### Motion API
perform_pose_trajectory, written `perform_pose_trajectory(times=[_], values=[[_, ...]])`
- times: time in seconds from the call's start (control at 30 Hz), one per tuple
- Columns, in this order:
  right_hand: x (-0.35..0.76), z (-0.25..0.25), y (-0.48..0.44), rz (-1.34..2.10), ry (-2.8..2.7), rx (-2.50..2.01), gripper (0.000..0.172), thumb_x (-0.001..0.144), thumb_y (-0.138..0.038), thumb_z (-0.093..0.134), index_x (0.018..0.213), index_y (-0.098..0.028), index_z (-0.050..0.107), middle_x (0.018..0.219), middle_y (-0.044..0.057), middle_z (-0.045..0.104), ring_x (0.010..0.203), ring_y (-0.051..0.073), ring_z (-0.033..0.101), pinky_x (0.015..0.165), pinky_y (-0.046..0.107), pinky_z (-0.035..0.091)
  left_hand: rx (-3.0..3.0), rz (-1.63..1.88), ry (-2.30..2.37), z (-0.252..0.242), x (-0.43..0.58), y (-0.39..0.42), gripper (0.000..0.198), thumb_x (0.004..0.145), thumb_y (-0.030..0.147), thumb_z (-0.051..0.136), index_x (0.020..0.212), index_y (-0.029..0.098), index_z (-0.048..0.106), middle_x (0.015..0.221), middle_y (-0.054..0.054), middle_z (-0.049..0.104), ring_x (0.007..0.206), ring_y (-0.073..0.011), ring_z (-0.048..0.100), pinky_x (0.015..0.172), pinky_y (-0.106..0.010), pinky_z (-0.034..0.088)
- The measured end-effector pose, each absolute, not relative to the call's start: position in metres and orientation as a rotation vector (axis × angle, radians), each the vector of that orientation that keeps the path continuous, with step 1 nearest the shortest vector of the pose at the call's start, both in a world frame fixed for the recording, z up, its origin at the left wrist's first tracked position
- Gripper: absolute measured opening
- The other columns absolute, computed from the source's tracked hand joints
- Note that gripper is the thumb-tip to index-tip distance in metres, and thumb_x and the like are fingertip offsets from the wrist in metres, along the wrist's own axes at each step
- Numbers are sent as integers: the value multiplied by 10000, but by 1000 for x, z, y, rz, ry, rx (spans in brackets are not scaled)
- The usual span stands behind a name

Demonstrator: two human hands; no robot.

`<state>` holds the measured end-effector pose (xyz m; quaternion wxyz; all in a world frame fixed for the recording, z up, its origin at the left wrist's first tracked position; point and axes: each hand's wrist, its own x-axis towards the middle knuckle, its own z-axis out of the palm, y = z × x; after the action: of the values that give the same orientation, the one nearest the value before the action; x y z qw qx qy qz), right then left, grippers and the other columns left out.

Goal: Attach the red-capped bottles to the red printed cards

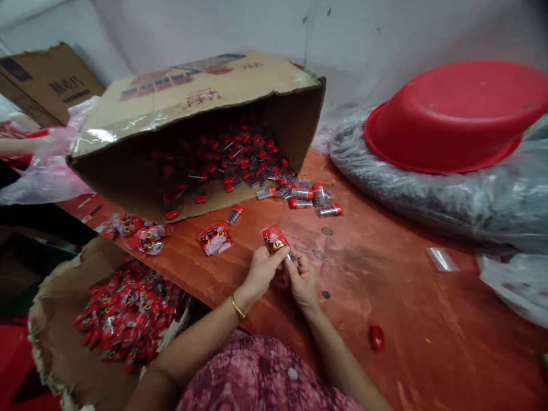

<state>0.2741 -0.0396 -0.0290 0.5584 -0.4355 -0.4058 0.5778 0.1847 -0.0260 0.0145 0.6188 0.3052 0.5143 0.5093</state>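
My left hand [262, 273] is closed on a small red printed packet [274, 237], pinching it near its lower edge. Close against it, my right hand [305, 282] has its fingers closed on a small clear container with dark contents [291, 256], which meets the packet's lower end; the fingers hide most of it. To the left lies a little pile of red printed packets [214, 237]. Beyond the hands, small clear containers with red caps [302, 194] spill from the open side of a tipped cardboard box [180, 108], with many more inside.
A lower cardboard box [60, 319] at left holds many filled red packets [128, 314]. More packets [148, 234] lie at the table edge. A red basin [466, 114] rests upside down on a plastic-wrapped bundle [428, 194]. A red piece [377, 338] lies at right. Another person's arm [21, 146] shows far left.
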Motion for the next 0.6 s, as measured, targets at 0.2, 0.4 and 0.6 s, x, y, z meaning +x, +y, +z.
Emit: perform_pose_trajectory(times=[0.2, 0.4, 0.6], values=[[277, -25, -34, 1529, -1031, -914, 420, 667, -540, 669, 894, -211, 540, 653, -31, 661, 388, 86, 528, 434, 237, 464, 622, 1162, 1081, 26, 177, -29, 478, 530, 564, 745, 664, 129, 598, 547, 4, 552, 417, -89, 452, 336, -204, 335], [275, -22, -35, 1513, -927, -1001, 402, 586, -515, 734, 727, -202, 524, 526, -51, 625, 357, 78, 512, 385, 198, 437, 647, 1176, 1107, 18, 176, -34, 460, 506, 490, 800, 717, 111, 645, 640, -26, 629, 561, -107, 547, 492, -204, 421], [268, -30, -40, 1485, -1017, -1081, 391, 574, -514, 740, 657, -203, 519, 459, -70, 547, 358, 74, 461, 345, 184, 399, 707, 1142, 1168, 13, 162, -41, 433, 549, 513, 772, 660, 117, 639, 611, -21, 632, 584, -120, 569, 620, -246, 467]])
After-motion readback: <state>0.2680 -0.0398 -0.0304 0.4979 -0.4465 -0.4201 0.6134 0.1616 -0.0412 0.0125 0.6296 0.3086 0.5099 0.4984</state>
